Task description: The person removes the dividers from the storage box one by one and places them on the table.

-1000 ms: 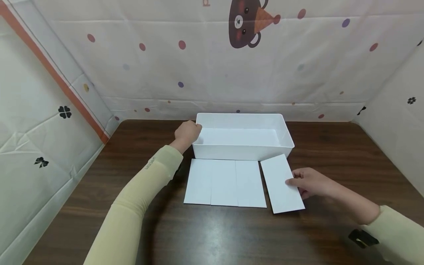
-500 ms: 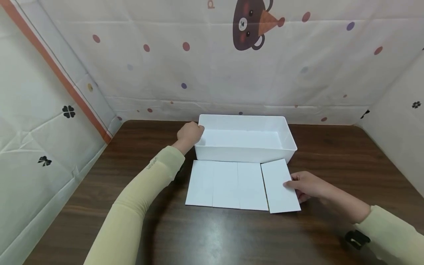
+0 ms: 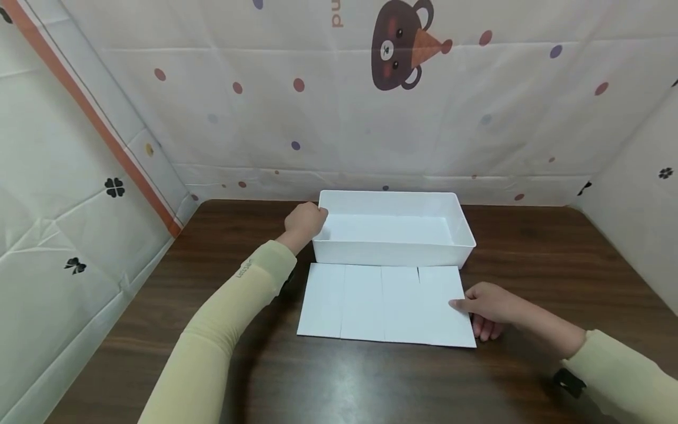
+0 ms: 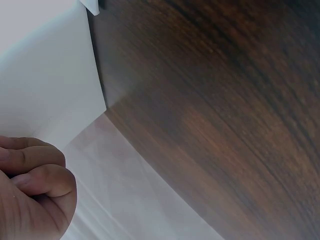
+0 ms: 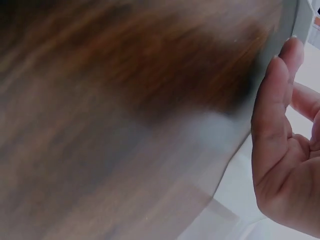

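My left hand (image 3: 305, 221) grips the left rim of a shallow white rectangular box (image 3: 394, 253); in the left wrist view the curled fingers (image 4: 47, 175) lie against its white wall (image 4: 55, 85). Flat on the table in front of the box, several white rectangular cards lie side by side in a row. At the row's right end, my right hand (image 3: 489, 309) pinches the outer edge of the last card (image 3: 442, 294), thumb on top. A narrow dark gap shows at the top between this card and its neighbour (image 3: 402, 306). The box holds nothing visible.
The dark wood-grain table (image 3: 339, 388) extends around the box and cards. A pale printed cloth (image 3: 339, 118) with dots and a bear hangs behind it, and similar cloth (image 3: 58, 235) stands at the sides.
My right hand has slid the last card leftward and straightened it, so the gap to its neighbour has nearly closed. My left hand stays at the box rim. The head view has shifted slightly.
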`<state>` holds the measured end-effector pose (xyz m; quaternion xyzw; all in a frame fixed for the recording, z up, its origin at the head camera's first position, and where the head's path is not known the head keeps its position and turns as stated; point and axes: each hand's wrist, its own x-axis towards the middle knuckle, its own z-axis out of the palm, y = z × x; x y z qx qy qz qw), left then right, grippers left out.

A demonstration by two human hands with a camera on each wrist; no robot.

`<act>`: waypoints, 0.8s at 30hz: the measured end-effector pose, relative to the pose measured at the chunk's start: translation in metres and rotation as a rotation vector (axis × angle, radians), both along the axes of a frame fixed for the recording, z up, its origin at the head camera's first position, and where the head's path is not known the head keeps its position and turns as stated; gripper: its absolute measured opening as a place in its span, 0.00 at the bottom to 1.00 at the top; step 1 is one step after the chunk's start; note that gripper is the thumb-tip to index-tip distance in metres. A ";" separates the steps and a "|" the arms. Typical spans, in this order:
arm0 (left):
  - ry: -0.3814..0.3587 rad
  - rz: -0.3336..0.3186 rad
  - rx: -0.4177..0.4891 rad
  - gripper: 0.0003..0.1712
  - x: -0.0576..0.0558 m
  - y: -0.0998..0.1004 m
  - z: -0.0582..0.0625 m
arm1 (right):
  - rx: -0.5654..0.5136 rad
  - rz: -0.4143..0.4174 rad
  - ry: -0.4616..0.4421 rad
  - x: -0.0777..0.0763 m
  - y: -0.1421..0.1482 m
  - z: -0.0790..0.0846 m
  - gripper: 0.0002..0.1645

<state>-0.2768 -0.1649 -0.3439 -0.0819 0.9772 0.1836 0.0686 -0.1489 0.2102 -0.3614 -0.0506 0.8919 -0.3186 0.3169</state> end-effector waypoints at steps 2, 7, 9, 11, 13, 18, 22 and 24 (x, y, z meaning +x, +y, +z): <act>-0.004 -0.001 -0.005 0.30 -0.001 0.000 -0.001 | 0.028 0.008 0.010 0.000 0.000 -0.001 0.22; 0.004 -0.002 -0.010 0.29 -0.002 0.000 -0.002 | 0.077 0.026 0.038 -0.001 0.000 -0.001 0.22; 0.003 -0.001 -0.010 0.29 -0.002 0.000 -0.003 | 0.091 0.034 0.044 -0.002 0.000 -0.001 0.22; 0.000 0.001 -0.013 0.29 -0.002 0.001 -0.003 | 0.097 0.043 0.049 -0.002 0.001 0.000 0.22; -0.004 0.003 -0.016 0.29 -0.001 0.001 -0.003 | 0.102 0.050 0.055 -0.003 0.002 0.000 0.22; -0.008 0.000 -0.047 0.30 -0.001 0.001 -0.002 | 0.129 0.050 0.067 -0.005 0.002 -0.001 0.22; -0.010 -0.004 -0.069 0.30 0.000 0.002 -0.001 | 0.139 0.043 0.072 -0.005 0.003 -0.003 0.22; -0.010 -0.004 -0.073 0.30 0.000 0.003 0.000 | 0.137 0.043 0.078 -0.006 0.003 -0.003 0.22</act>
